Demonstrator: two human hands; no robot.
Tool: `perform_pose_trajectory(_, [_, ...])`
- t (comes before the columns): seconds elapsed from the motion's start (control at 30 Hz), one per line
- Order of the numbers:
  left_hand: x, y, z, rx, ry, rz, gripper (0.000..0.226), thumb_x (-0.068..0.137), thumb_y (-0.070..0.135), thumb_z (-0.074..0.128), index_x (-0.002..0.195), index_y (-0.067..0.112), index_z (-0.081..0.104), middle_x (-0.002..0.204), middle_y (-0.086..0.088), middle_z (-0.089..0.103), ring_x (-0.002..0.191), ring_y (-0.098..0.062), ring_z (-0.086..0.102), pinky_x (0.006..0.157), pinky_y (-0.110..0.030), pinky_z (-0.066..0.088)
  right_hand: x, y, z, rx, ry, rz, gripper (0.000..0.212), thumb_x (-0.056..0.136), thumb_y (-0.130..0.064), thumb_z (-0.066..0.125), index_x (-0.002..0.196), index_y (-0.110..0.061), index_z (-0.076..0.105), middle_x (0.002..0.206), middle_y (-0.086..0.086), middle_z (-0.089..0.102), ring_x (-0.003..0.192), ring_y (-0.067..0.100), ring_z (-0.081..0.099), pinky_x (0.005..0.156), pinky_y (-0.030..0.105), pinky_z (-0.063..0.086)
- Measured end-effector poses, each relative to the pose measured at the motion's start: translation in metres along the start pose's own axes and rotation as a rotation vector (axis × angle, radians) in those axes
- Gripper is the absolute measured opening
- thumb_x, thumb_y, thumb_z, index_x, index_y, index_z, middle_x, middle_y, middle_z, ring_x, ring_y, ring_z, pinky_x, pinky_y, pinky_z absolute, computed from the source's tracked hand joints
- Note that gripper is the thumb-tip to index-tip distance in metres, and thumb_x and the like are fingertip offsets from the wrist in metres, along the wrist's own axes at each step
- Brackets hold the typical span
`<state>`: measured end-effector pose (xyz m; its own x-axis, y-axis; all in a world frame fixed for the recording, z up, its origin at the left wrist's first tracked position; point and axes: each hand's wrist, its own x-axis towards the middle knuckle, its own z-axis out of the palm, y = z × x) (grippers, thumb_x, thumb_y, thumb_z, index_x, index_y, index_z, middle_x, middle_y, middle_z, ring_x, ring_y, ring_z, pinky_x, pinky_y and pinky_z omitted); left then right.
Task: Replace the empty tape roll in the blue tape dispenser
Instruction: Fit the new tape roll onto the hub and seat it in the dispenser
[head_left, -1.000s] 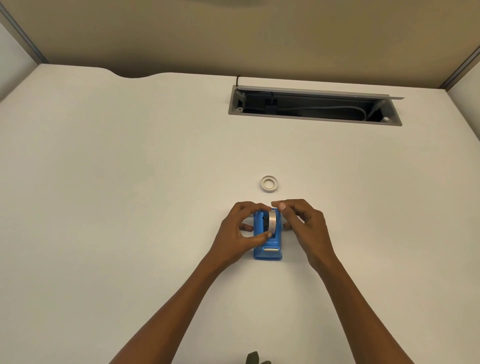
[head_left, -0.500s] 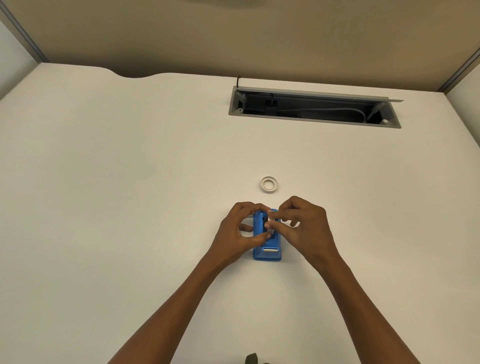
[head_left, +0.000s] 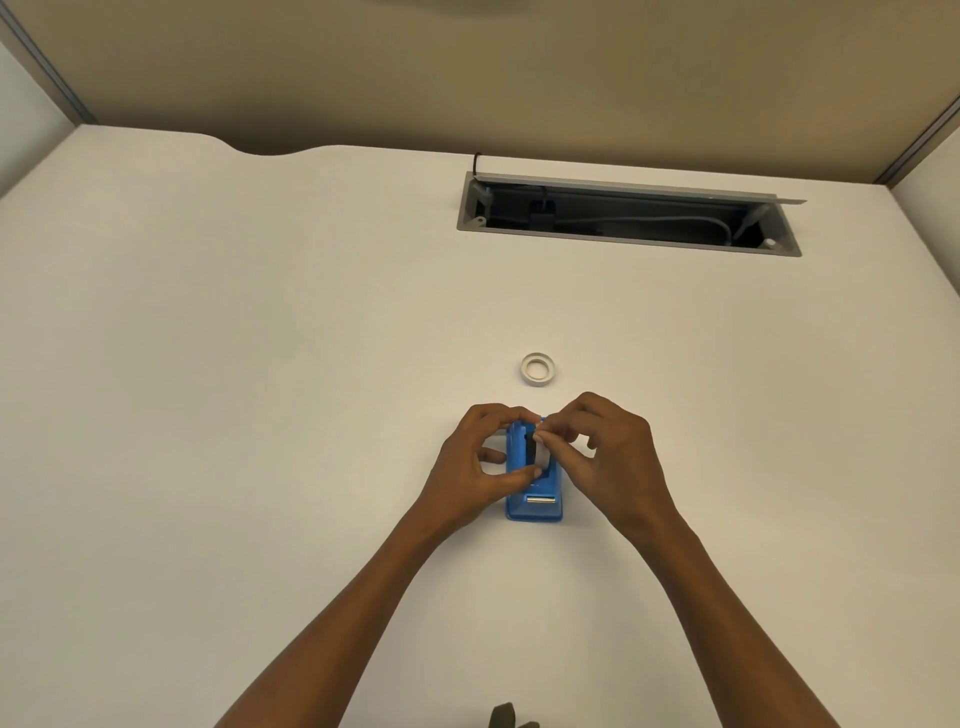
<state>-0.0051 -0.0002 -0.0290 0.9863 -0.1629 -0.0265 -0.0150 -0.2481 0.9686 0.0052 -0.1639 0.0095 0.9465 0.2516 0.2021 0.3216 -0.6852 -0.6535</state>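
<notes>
On the left there is only bare white desk (head_left: 208, 364), running back to a beige partition wall (head_left: 467, 78). Toward the middle, the person's left hand (head_left: 470, 467) curls around the left side of the blue tape dispenser (head_left: 532, 506), which stands on the desk with its metal cutter end toward the person. The left thumb presses on the dispenser's top near the middle, the fingertips arch over its far end, and the hand grips the body between them, steadying it.

The new tape roll (head_left: 540, 451) sits upright in the dispenser's cradle, only a pale sliver of it showing beside the dark slot. The right hand (head_left: 613, 462) comes in from the other side, its fingers bunched narrowly, thumb and forefinger pinched at the top of the roll. Whether they are gripping the roll itself or a loose end of tape is hard to tell from here, since the knuckles cover most of it.

Just beyond the two hands, apart from the dispenser, the empty tape core (head_left: 537, 370) lies flat on the desk, a small white ring.

Farther back and to the right, a long grey cable tray (head_left: 623, 239) is sunk into the desktop, lid raised, with a dark plug (head_left: 541, 214) and a pale cable (head_left: 691, 221) inside.
</notes>
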Motion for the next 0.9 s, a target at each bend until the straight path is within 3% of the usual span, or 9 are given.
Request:
perform_pose_trajectory(0.1, [-0.001, 0.002, -0.003, 0.027, -0.055, -0.022, 0.060, 0.065, 0.035, 0.077, 0.113, 0.052, 0.045, 0.122, 0.016, 0.048, 0.110, -0.001, 0.052, 0.079, -0.009, 0.049, 0.000, 0.000, 0.000, -0.033, -0.011, 0.025, 0.009, 0.081, -0.015, 0.069, 0.089, -0.011, 0.072, 0.084, 0.004, 0.065, 0.076, 0.018, 0.058, 0.065, 0.011, 0.036])
perform_pose_trajectory(0.2, [-0.003, 0.003, -0.009, 0.066, -0.163, -0.069, 0.091, 0.058, 0.035, 0.084, 0.132, 0.045, 0.032, 0.135, 0.017, 0.037, 0.120, -0.003, 0.045, 0.085, -0.006, 0.045, -0.001, -0.002, -0.002, -0.103, 0.033, 0.003, 0.008, 0.081, -0.014, 0.068, 0.088, -0.011, 0.071, 0.087, 0.007, 0.063, 0.082, 0.022, 0.056, 0.067, 0.025, 0.043])
perform_pose_trajectory(0.3, [-0.006, 0.000, -0.013, 0.167, -0.260, -0.067, 0.108, 0.056, 0.036, 0.087, 0.139, 0.044, 0.018, 0.143, 0.018, 0.027, 0.127, -0.001, 0.036, 0.094, -0.010, 0.040, -0.005, -0.003, 0.002, -0.170, 0.080, -0.042, 0.008, 0.082, -0.015, 0.066, 0.088, -0.012, 0.069, 0.092, 0.006, 0.063, 0.086, 0.022, 0.055, 0.071, 0.029, 0.044])
perform_pose_trajectory(0.4, [-0.008, -0.005, -0.014, 0.228, -0.282, -0.060, 0.109, 0.058, 0.032, 0.087, 0.139, 0.044, 0.015, 0.145, 0.016, 0.029, 0.127, -0.001, 0.037, 0.099, -0.013, 0.039, -0.009, 0.000, 0.006, -0.195, 0.093, -0.048, 0.013, 0.083, -0.020, 0.060, 0.088, -0.013, 0.069, 0.101, 0.007, 0.064, 0.092, 0.025, 0.057, 0.078, 0.026, 0.039])
perform_pose_trajectory(0.57, [-0.008, -0.009, -0.013, 0.224, -0.238, -0.062, 0.105, 0.056, 0.031, 0.088, 0.137, 0.043, 0.021, 0.142, 0.015, 0.036, 0.121, 0.000, 0.041, 0.091, -0.001, 0.037, -0.015, -0.003, 0.008, -0.168, 0.125, -0.064, 0.017, 0.084, -0.023, 0.058, 0.086, -0.011, 0.070, 0.118, 0.012, 0.062, 0.112, 0.032, 0.055, 0.096, 0.012, 0.025])
perform_pose_trajectory(0.63, [-0.008, -0.009, -0.013, 0.224, -0.230, -0.060, 0.105, 0.055, 0.031, 0.088, 0.136, 0.044, 0.023, 0.140, 0.015, 0.037, 0.121, -0.001, 0.042, 0.090, -0.002, 0.038, -0.016, -0.004, 0.009, -0.181, 0.152, -0.107, 0.018, 0.086, -0.024, 0.058, 0.084, -0.011, 0.070, 0.126, 0.012, 0.059, 0.126, 0.032, 0.046, 0.107, 0.025, 0.028])
perform_pose_trajectory(0.73, [-0.007, -0.009, -0.013, 0.222, -0.223, -0.060, 0.104, 0.054, 0.030, 0.089, 0.134, 0.045, 0.023, 0.137, 0.017, 0.038, 0.119, 0.001, 0.043, 0.088, -0.001, 0.038, -0.018, -0.004, 0.009, -0.237, 0.219, -0.221, 0.025, 0.091, -0.025, 0.054, 0.076, -0.012, 0.069, 0.133, 0.007, 0.051, 0.135, 0.031, 0.035, 0.109, 0.050, 0.029])
perform_pose_trajectory(0.9, [-0.008, -0.008, -0.013, 0.218, -0.214, -0.064, 0.104, 0.054, 0.029, 0.089, 0.132, 0.047, 0.024, 0.133, 0.021, 0.039, 0.117, 0.007, 0.042, 0.086, 0.000, 0.037, -0.025, -0.006, 0.010, -0.321, 0.277, -0.249, 0.029, 0.093, -0.030, 0.051, 0.075, -0.016, 0.070, 0.133, 0.010, 0.055, 0.136, 0.032, 0.033, 0.108, 0.059, 0.025])
